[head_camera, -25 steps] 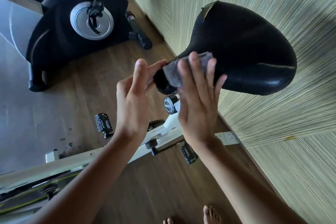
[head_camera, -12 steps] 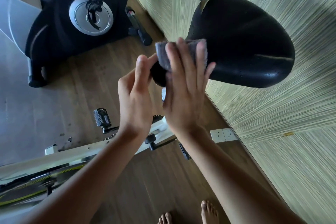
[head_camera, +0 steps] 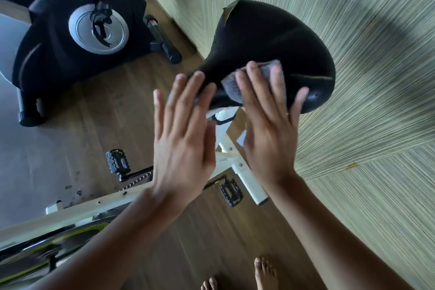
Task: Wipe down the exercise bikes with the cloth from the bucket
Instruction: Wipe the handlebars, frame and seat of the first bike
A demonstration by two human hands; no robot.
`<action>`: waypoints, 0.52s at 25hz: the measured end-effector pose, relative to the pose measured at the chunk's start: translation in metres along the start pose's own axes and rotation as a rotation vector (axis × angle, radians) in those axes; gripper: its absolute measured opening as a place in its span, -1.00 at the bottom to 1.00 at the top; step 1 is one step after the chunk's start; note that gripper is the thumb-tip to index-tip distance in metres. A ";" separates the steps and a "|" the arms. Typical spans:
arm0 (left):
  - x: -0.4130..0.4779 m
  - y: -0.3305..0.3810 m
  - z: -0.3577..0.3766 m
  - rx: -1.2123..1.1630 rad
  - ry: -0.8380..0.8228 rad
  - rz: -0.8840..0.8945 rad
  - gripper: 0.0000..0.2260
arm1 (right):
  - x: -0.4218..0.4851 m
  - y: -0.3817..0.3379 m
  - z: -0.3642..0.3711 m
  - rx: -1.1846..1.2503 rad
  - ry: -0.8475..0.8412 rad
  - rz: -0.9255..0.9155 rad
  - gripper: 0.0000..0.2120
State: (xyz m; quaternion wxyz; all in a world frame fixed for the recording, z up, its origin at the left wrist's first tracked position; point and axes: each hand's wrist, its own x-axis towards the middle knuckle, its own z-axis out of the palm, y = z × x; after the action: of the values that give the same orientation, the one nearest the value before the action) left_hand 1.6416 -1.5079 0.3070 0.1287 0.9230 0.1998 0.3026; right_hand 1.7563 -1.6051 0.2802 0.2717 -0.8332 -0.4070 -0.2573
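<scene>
The right hand (head_camera: 266, 139) presses the grey cloth (head_camera: 230, 88) flat-fingered against the black saddle (head_camera: 270, 37); the left hand (head_camera: 183, 146), fingers straight, steadies its nose; seat-wiping is in hand; next, I'd judge, sweep toward the broad rear.

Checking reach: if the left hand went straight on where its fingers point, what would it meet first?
The saddle: the left hand points at its narrow nose and seems almost on it, though depth is unclear.
</scene>
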 end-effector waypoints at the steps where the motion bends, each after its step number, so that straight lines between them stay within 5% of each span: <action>1: -0.003 0.002 0.004 0.109 -0.051 0.051 -0.49 | 0.003 0.008 -0.004 -0.017 0.021 0.029 -0.57; 5: -0.006 -0.001 0.015 0.342 -0.122 0.064 -0.32 | 0.009 0.006 -0.002 -0.054 0.065 0.066 -0.52; 13: -0.001 0.022 0.024 0.375 -0.135 -0.014 -0.26 | 0.010 0.040 -0.016 0.148 0.137 0.143 -0.62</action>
State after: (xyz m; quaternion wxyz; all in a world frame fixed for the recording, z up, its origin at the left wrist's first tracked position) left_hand 1.6623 -1.5305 0.2954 -0.0303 0.9476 0.2499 0.1968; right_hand 1.7915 -1.6312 0.2884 0.3773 -0.8184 -0.3447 -0.2630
